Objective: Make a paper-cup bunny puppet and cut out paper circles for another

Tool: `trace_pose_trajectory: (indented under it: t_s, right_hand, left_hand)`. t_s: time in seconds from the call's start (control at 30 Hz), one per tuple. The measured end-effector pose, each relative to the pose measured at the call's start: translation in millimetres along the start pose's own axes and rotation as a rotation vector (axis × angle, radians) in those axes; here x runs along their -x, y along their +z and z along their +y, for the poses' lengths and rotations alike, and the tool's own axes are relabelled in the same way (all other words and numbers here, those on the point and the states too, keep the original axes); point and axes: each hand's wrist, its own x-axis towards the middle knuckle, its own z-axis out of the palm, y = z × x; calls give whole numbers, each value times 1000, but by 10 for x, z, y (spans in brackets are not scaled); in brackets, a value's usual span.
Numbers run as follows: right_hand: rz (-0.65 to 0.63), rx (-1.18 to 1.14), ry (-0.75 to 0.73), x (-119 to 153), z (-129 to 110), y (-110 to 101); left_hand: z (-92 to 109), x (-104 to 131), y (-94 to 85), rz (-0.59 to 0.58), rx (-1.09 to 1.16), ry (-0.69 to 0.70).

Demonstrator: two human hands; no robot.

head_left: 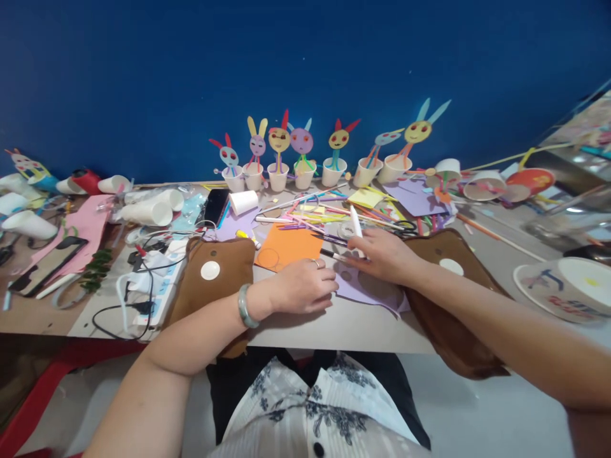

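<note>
My left hand point(305, 286), with a ring and a jade-coloured bangle, rests at the table's front between orange paper point(289, 245) and purple paper point(370, 292). Its fingers are curled together, and what they hold, if anything, is hidden. Above the purple paper, my right hand point(389, 254) has its fingers closed around a white tube-shaped object point(356, 222), which stands tilted. Dark pen-like sticks point(329, 238) lie beside those fingertips, pointing left. Behind both hands is a loose pile of coloured straws or sticks point(310, 213).
Paper cups holding rabbit-faced figures point(279, 140) line the blue wall. Brown cushions point(219, 261) lie under both forearms. A power strip point(165, 286) with tangled cables, a phone point(214, 207) and loose cups point(150, 212) are at left. A paper bowl point(558, 289) stands at right.
</note>
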Motion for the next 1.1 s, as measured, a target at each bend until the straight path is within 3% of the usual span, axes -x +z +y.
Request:
trace_pose_trajectory:
  t_s: [0.07,0.27,0.5,0.63,0.73,0.9,1.1]
  right_hand:
    - [-10,27,36,-119,22,-27]
    - [-70,40,145,-379,-30,-68]
    - [-124,12,320,-534,60,-155]
    - [-112,-123,339,-434,20,-208]
    - [-195,-191,309,-299,-105,-235]
    - [-295,-1,317,-86,-191,-217]
    - [-255,34,298,130,-182,-135]
  left_hand:
    - [54,9,-37,-36,-10,39]
    - [130,42,-137,-196,-14,-51]
    - [133,78,-212,-222,6,-153]
    - [114,89,-250,-276,27,-206]
    - [87,98,-267,-277,44,-193]
    - [57,110,-267,-292,31,-176]
    - [73,116,-296,-266,37,-185]
